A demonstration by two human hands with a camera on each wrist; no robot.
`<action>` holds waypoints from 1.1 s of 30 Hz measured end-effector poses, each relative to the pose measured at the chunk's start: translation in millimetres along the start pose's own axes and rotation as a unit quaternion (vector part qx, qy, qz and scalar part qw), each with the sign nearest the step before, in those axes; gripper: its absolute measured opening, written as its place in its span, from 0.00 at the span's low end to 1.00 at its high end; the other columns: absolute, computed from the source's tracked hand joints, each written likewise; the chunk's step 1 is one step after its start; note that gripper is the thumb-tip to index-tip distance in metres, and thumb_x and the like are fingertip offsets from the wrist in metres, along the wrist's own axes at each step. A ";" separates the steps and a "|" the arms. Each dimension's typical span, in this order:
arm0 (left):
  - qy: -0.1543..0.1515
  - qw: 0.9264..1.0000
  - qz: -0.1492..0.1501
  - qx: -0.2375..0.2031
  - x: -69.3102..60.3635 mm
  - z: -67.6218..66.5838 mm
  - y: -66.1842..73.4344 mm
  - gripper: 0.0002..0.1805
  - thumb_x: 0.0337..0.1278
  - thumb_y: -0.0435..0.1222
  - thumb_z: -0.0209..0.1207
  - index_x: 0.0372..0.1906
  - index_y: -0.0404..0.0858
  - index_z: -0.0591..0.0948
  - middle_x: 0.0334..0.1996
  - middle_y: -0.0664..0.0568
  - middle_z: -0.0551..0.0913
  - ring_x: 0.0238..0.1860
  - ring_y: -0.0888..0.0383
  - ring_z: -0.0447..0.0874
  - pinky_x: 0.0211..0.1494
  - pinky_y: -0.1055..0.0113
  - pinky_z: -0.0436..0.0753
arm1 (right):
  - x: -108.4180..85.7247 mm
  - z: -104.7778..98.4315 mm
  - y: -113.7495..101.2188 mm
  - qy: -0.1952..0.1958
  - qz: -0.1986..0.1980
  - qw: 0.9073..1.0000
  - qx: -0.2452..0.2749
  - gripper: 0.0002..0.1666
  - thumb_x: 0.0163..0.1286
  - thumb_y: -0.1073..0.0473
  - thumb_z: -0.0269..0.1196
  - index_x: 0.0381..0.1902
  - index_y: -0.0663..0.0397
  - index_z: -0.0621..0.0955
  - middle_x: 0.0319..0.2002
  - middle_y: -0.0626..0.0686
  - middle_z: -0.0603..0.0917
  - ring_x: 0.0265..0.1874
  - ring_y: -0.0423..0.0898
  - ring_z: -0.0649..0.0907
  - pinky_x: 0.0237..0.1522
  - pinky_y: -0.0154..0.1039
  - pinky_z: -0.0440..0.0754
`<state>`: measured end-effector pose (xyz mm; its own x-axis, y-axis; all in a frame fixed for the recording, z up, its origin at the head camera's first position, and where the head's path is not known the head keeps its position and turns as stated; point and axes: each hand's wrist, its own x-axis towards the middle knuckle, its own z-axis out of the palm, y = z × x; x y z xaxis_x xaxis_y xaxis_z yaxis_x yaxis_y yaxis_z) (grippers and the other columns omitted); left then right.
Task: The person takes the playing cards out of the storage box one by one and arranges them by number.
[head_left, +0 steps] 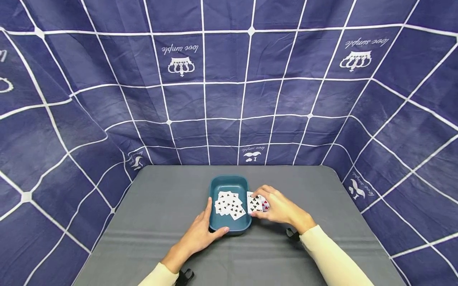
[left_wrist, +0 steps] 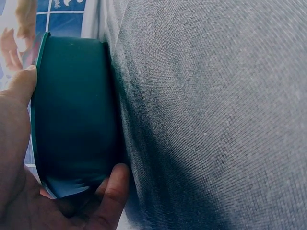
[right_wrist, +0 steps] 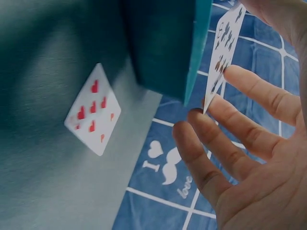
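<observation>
A teal plastic box stands on the table. Several playing cards with black pips lie face up and overlapping inside it. My left hand holds the box at its near left corner, fingers along the left side and thumb at the front rim. Between its thumb and fingertips, my right hand pinches a clubs card beside the box's right rim. The same clubs card is barely visible in the left wrist view. A hearts card lies face up on the table, partly below my right hand.
Grey cloth covers the table around the box. Dark blue gridded fabric rises behind and at both sides. A black strap shows at the left wrist, another black strap at the right.
</observation>
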<state>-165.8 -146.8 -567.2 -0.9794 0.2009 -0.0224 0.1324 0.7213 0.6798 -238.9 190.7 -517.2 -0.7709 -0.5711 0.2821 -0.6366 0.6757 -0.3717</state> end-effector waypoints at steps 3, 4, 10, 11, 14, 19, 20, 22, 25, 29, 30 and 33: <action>-0.002 1.000 0.002 -0.004 0.2 0.7 -0.6 0.74 0.67 0.68 0.76 0.99 0.41 0.45 0.89 0.28 0.68 0.88 0.27 0.70 0.85 0.26 0.74 | -10.7 3.1 3.2 0.015 0.002 1.000 -0.002 0.32 0.69 0.40 0.86 0.62 0.47 0.90 0.62 0.48 0.90 0.62 0.51 0.91 0.67 0.55 0.91; -0.002 1.000 0.002 -0.004 0.9 1.1 -0.3 0.74 0.67 0.69 0.76 0.99 0.42 0.45 0.89 0.28 0.68 0.88 0.27 0.70 0.85 0.27 0.74 | -14.0 3.4 4.6 0.019 0.005 1.000 -0.002 0.32 0.68 0.40 0.86 0.63 0.47 0.90 0.62 0.48 0.90 0.63 0.51 0.91 0.68 0.56 0.91; -0.002 1.000 0.004 -0.003 2.9 2.0 -0.8 0.74 0.67 0.69 0.76 0.99 0.42 0.44 0.89 0.28 0.69 0.88 0.28 0.71 0.85 0.28 0.75 | -35.3 9.2 12.1 0.029 0.012 0.999 -0.008 0.33 0.68 0.41 0.86 0.64 0.48 0.89 0.62 0.48 0.89 0.63 0.51 0.91 0.68 0.56 0.91; -0.002 1.000 0.004 -0.003 2.7 1.9 -1.2 0.75 0.67 0.69 0.76 0.99 0.42 0.44 0.89 0.28 0.70 0.88 0.28 0.71 0.85 0.28 0.76 | -39.2 11.1 13.5 0.027 0.009 0.999 -0.013 0.33 0.68 0.41 0.86 0.64 0.48 0.89 0.62 0.47 0.88 0.62 0.50 0.91 0.68 0.55 0.91; -0.004 1.000 0.002 -0.003 1.9 1.6 -2.3 0.75 0.67 0.69 0.76 0.99 0.41 0.44 0.88 0.29 0.70 0.88 0.28 0.71 0.85 0.28 0.76 | -51.3 17.2 16.9 0.019 0.008 0.999 -0.027 0.32 0.68 0.40 0.87 0.62 0.47 0.89 0.62 0.45 0.86 0.60 0.47 0.90 0.65 0.52 0.91; -0.004 1.000 -0.001 0.000 1.7 1.4 -2.6 0.75 0.67 0.70 0.76 0.99 0.41 0.44 0.88 0.29 0.71 0.87 0.28 0.72 0.85 0.28 0.76 | -66.3 23.9 17.5 -0.012 0.013 0.999 -0.051 0.32 0.68 0.37 0.86 0.61 0.43 0.89 0.61 0.42 0.85 0.58 0.43 0.89 0.59 0.50 0.92; -0.004 1.000 -0.002 0.000 1.5 1.3 -2.5 0.75 0.67 0.70 0.76 0.99 0.41 0.44 0.88 0.29 0.71 0.87 0.28 0.72 0.85 0.28 0.76 | -67.9 25.3 17.6 -0.016 0.010 0.998 -0.059 0.32 0.68 0.36 0.86 0.61 0.42 0.89 0.61 0.41 0.86 0.57 0.43 0.89 0.58 0.50 0.92; -0.004 1.000 -0.004 0.000 1.2 1.2 -2.3 0.75 0.67 0.69 0.76 0.99 0.41 0.44 0.88 0.28 0.71 0.87 0.28 0.72 0.85 0.28 0.76 | -70.1 28.1 17.9 -0.022 0.005 0.997 -0.069 0.32 0.67 0.35 0.86 0.60 0.41 0.90 0.60 0.40 0.86 0.56 0.43 0.88 0.55 0.50 0.92; -0.004 1.000 -0.005 0.001 1.1 0.9 -2.0 0.74 0.67 0.69 0.76 0.99 0.42 0.44 0.88 0.28 0.70 0.87 0.27 0.71 0.85 0.27 0.76 | -71.7 32.5 18.5 -0.026 0.000 0.997 -0.079 0.32 0.65 0.34 0.86 0.59 0.40 0.90 0.59 0.39 0.87 0.54 0.43 0.88 0.53 0.50 0.91; -0.007 1.000 -0.006 0.000 1.3 0.8 -1.5 0.74 0.67 0.69 0.76 0.99 0.43 0.44 0.89 0.28 0.69 0.88 0.27 0.70 0.85 0.27 0.75 | -73.2 37.4 18.7 -0.034 -0.001 0.996 -0.084 0.32 0.65 0.32 0.86 0.59 0.39 0.91 0.57 0.38 0.86 0.52 0.42 0.86 0.52 0.48 0.89; -0.007 1.000 -0.006 0.000 1.4 0.8 -1.3 0.74 0.68 0.69 0.76 0.99 0.43 0.43 0.89 0.28 0.68 0.88 0.27 0.70 0.85 0.27 0.75 | -73.5 38.5 18.8 -0.037 -0.001 0.996 -0.085 0.32 0.65 0.32 0.86 0.59 0.39 0.91 0.57 0.38 0.86 0.52 0.41 0.85 0.53 0.48 0.89; -0.009 1.000 -0.008 0.000 1.0 1.3 -1.0 0.74 0.68 0.69 0.76 0.99 0.44 0.43 0.89 0.28 0.68 0.88 0.27 0.69 0.85 0.27 0.74 | -75.0 40.2 19.2 -0.039 -0.002 0.995 -0.086 0.32 0.65 0.32 0.86 0.58 0.38 0.91 0.56 0.38 0.86 0.53 0.40 0.84 0.53 0.47 0.88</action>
<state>-166.7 -146.5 -568.8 -0.9783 0.2014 -0.0476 0.1162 0.7247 0.6792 -192.4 227.8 -581.1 -0.7686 -0.6041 0.2104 -0.6391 0.7395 -0.2114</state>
